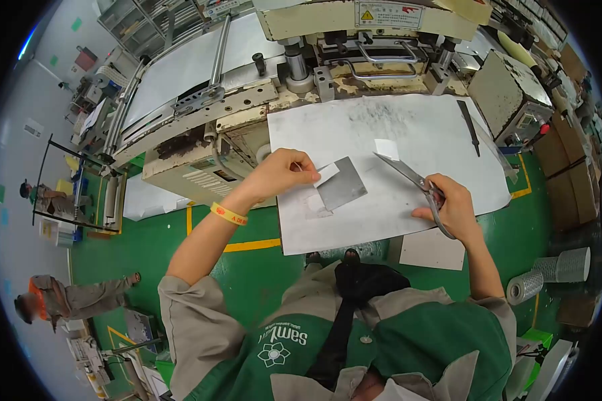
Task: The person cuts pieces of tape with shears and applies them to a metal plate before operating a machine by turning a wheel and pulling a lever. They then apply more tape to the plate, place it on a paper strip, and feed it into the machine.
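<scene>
My left hand (284,174) pinches a small white piece (327,174), which looks like paper or tape, between thumb and fingertips. That piece overlaps the upper left edge of a grey square plate (344,185) on the white sheet (388,214). My right hand (453,207) grips a pair of scissors (413,179) by the handles, blades pointing up and left. Right at the blade tips is another small white piece (386,148). A yellow wristband (229,214) circles my left wrist.
Behind the sheet stands a worn press machine (374,50) with metal handles. A dark pointed tool (469,128) lies on the sheet's right side, near a control box (512,97). Two people (63,297) are off to the left. Rolls of wrapped material (525,287) are on the floor at right.
</scene>
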`<state>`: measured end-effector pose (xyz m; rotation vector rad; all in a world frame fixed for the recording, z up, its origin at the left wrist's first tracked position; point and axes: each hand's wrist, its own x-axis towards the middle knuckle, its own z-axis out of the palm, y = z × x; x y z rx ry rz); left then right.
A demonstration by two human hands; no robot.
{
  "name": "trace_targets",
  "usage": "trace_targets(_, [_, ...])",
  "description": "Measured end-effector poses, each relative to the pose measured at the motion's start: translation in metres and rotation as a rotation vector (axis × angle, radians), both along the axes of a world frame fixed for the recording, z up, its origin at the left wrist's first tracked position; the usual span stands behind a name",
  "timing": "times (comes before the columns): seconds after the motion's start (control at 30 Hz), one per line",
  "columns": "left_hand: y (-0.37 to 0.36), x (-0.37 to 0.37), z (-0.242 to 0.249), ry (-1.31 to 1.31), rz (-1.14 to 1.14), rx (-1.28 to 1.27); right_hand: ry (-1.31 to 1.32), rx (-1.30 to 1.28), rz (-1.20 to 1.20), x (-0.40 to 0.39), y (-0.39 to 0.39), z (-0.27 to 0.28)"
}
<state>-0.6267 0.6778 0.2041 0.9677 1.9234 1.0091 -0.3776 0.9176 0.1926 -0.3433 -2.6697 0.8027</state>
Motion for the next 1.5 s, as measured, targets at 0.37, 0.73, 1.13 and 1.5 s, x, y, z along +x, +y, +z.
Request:
trace_targets(0.37, [0.030, -0.010, -0.023, 0.077, -0.076, -0.077, 0.043, 0.000, 0.005, 0.004, -0.001, -0.004])
trace_targets(0.73, [0.041, -0.023, -0.028, 0.106, -0.079, -0.146, 0.033, 0.031, 0.020, 0.005, -0.002, -0.003])
trace_targets(1.13, [0.052, 0.000, -0.005, 0.716, -0.169, -0.325, 0.002, 0.074, 0.111, 0.007, -0.009, 0.001])
trace_targets(1.5, [0.032, 0.018, 0.010, -0.045, -0.098, -0.006, 0.024, 0.273, 0.270, -0.002, -0.019, 0.005])
